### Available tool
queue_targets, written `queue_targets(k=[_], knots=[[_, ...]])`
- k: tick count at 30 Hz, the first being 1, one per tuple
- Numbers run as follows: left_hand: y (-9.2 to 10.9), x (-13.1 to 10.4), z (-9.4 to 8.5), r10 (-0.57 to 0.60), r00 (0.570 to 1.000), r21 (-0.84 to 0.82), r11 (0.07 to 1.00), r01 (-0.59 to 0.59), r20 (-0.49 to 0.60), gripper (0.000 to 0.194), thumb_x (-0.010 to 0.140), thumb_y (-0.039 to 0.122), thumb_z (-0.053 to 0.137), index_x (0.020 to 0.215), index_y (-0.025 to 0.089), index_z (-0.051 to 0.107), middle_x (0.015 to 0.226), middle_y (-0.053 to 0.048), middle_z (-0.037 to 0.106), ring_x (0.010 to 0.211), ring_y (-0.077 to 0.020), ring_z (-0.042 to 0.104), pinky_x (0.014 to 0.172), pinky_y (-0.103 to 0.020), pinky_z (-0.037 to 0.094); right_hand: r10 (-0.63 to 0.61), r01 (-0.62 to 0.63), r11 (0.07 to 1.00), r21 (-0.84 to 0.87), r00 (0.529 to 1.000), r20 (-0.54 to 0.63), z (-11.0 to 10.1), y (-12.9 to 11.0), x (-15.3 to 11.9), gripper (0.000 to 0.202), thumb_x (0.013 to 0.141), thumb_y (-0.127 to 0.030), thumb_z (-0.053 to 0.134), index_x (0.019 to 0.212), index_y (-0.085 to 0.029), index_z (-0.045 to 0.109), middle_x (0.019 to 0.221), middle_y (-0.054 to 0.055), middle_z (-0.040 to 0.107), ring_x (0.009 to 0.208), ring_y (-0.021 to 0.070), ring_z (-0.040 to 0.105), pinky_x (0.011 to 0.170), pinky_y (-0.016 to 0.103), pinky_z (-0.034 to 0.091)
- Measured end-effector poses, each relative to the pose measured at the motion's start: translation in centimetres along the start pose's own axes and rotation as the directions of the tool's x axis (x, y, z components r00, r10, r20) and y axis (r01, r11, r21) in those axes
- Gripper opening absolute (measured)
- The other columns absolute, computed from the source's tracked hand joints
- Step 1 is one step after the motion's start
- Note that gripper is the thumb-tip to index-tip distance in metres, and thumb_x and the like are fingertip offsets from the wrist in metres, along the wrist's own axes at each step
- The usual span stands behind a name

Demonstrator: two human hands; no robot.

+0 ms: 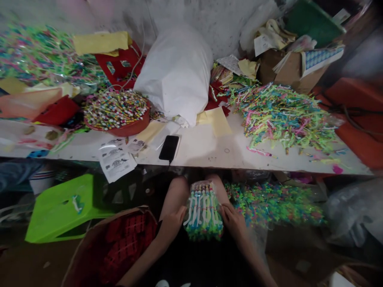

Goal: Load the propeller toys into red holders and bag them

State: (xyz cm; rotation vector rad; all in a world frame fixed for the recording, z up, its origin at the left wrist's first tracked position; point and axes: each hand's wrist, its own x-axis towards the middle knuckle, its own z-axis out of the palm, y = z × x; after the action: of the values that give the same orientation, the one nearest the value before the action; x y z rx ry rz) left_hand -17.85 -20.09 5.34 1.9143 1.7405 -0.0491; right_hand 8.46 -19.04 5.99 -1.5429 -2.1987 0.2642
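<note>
On my lap, between both hands, sits a clear plastic packet point(204, 211) of thin colourful sticks with white ribbon-like strips and green and blue ends. My left hand point(176, 217) has its fingers closed on the packet's left edge. The right edge is gripped by my right hand point(233, 219), its fingers bent around the side. My fingertips are partly hidden behind the plastic. A black phone point(169, 147) with a cable lies on the table point(203, 149) in front of me.
A red bowl point(128, 129) heaped with small sticks stands at left, beside a big white sack point(176, 67). Loose colourful sticks point(287, 115) pile up at right. Below are a green stool point(66, 207), a box of red pieces point(128, 239) and more bagged colourful items point(278, 205).
</note>
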Motion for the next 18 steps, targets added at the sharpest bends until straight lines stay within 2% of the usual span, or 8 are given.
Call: queue_targets(k=[3,6,9,12,14,16,18], knots=[[0.1,-1.7,0.1,0.104,0.991,0.103,0.988,-0.112,0.086,0.035,0.093,0.018,0.026,0.103,0.019,0.060,0.087,-0.005,0.069,0.074,-0.0172,0.066,0.064,-0.024,0.046,-0.071,0.073,0.996,-0.046,0.997,0.032,-1.2,-0.4,-1.4,0.034,0.094,-0.020,0.033,0.080,-0.019,0.063,0.083,0.004,0.070,0.064,0.0113,0.065,0.056,0.020,0.044],[-0.2,-2.9,0.3,0.171,0.979,0.130,0.974,-0.185,0.108,0.031,0.092,0.017,0.029,0.097,0.019,0.059,0.091,-0.004,0.068,0.074,-0.0166,0.065,0.063,-0.024,0.047,-0.138,0.146,0.986,-0.074,0.985,0.108,-2.0,-0.6,-2.6,0.035,0.094,-0.018,0.030,0.075,-0.019,0.060,0.077,0.002,0.067,0.056,0.0099,0.063,0.049,0.020,0.039],[-0.8,-3.3,0.4,0.304,0.953,0.126,0.944,-0.304,0.019,0.027,0.089,0.014,0.033,0.089,0.019,0.059,0.086,-0.003,0.067,0.072,-0.0147,0.064,0.063,-0.023,0.047,-0.186,0.198,0.978,-0.069,0.971,0.151,-2.3,-0.5,-3.3,0.037,0.095,-0.018,0.027,0.070,-0.019,0.056,0.070,0.001,0.063,0.051,0.0087,0.059,0.046,0.021,0.036],[-1.2,-3.2,0.1,0.420,0.891,0.088,0.907,-0.411,-0.169,0.025,0.086,0.011,0.033,0.082,0.019,0.057,0.078,-0.002,0.065,0.068,-0.0128,0.063,0.062,-0.022,0.048,-0.194,0.201,0.979,-0.024,0.966,0.169,-2.6,-0.4,-3.5,0.037,0.095,-0.018,0.026,0.071,-0.019,0.054,0.068,0.000,0.060,0.053,0.0081,0.058,0.049,0.020,0.037],[-1.2,-3.3,-0.3,0.461,0.851,0.053,0.885,-0.463,-0.254,0.024,0.083,0.010,0.034,0.079,0.020,0.055,0.077,-0.002,0.065,0.067,-0.0133,0.062,0.063,-0.024,0.049,-0.195,0.198,0.980,0.000,0.967,0.166,-3.2,-0.6,-3.5,0.036,0.094,-0.017,0.027,0.070,-0.019,0.054,0.068,0.001,0.060,0.054,0.0085,0.058,0.051,0.020,0.037],[-0.9,-3.7,-0.7,0.486,0.831,0.029,0.867,-0.498,-0.269,0.022,0.080,0.009,0.036,0.076,0.022,0.053,0.075,-0.003,0.064,0.066,-0.0157,0.062,0.061,-0.027,0.049,-0.221,0.219,0.975,0.027,0.961,0.166,-4.0,-1.2,-3.6,0.035,0.093,-0.016,0.029,0.067,-0.019,0.053,0.065,0.000,0.058,0.053,0.0085,0.057,0.051,0.021,0.036],[-0.3,-4.4,-1.3,0.484,0.837,-0.037,0.860,-0.509,-0.255,0.020,0.077,0.009,0.037,0.072,0.023,0.051,0.070,-0.003,0.062,0.063,-0.0179,0.061,0.058,-0.029,0.049,-0.257,0.251,0.966,0.058,0.954,0.153,-4.9,-1.9,-3.5,0.033,0.090,-0.013,0.032,0.063,-0.019,0.050,0.060,-0.001,0.055,0.050,0.0079,0.055,0.049,0.021,0.034]])
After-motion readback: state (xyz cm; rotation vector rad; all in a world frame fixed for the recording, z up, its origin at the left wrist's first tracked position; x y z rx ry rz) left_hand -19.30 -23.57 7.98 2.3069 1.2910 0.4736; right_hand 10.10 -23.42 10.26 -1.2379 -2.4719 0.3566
